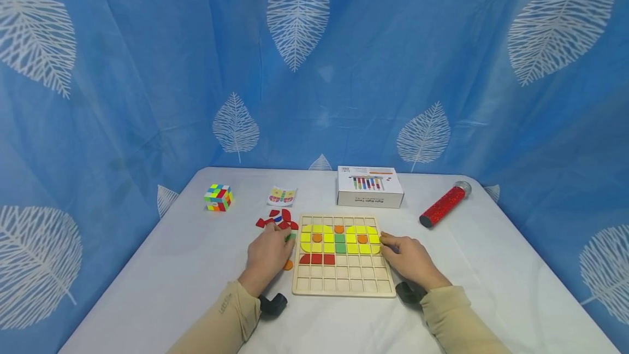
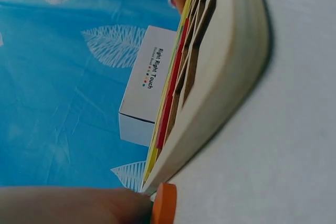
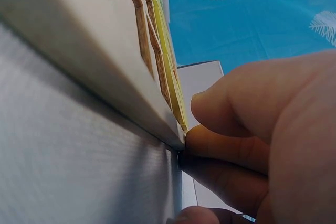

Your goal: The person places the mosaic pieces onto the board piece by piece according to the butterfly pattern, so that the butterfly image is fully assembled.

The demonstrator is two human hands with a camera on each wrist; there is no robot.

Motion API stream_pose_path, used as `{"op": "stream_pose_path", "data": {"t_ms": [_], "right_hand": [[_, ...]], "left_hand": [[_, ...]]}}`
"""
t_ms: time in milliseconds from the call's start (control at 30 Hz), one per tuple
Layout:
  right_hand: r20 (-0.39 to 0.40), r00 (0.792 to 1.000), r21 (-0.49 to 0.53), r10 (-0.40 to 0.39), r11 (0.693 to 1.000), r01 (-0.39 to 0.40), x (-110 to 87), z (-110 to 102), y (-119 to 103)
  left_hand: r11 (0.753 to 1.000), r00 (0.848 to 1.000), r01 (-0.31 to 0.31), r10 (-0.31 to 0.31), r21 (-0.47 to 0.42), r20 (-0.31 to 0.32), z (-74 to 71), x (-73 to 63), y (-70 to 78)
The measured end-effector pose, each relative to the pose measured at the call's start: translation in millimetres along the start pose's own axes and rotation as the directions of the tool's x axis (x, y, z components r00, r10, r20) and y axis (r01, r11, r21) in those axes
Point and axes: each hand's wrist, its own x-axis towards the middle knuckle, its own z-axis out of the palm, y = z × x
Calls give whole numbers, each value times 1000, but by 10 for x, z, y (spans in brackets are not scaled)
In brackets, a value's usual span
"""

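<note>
A wooden grid board [image 1: 344, 285] lies flat in front of me. Yellow, orange, green and red pieces fill several of its cells; one row holds red pieces [image 1: 316, 259] on its left part. My left hand [image 1: 267, 255] is over loose pieces left of the board, its fingertips by red pieces [image 1: 287, 217] and a bit of green [image 1: 291, 237]. Whether it pinches one is hidden. An orange disc [image 2: 166, 203] is beside that hand in the left wrist view. My right hand [image 1: 413, 258] touches the board's right edge with bent fingers, thumb held apart from them [image 3: 220, 106].
Behind the board stand a white box [image 1: 368, 184] and a small pattern card [image 1: 282, 196]. A puzzle cube [image 1: 218, 197] is at the back left. A red glittery tube with a silver end [image 1: 444, 206] lies at the right. A blue leaf-print curtain hangs behind the table.
</note>
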Motion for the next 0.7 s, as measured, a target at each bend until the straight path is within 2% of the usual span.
{"op": "stream_pose_path", "data": {"t_ms": [100, 300, 533, 700], "right_hand": [[6, 1000, 5, 11, 1000, -11, -3, -1, -2], [6, 1000, 11, 24, 1000, -24, -5, -3, 1], [-4, 1000, 13, 27, 1000, -27, -4, 4, 13], [-14, 1000, 9, 24, 1000, -24, 16, 14, 29]], "left_hand": [[1000, 1000, 5, -5, -2, 20, 8, -3, -2], [995, 998, 57, -54, -88, 33, 9, -1, 17], [991, 997, 64, -58, -114, 57, -18, -3, -2], [972, 996, 91, -85, -218, 38, -20, 8, -45]]}}
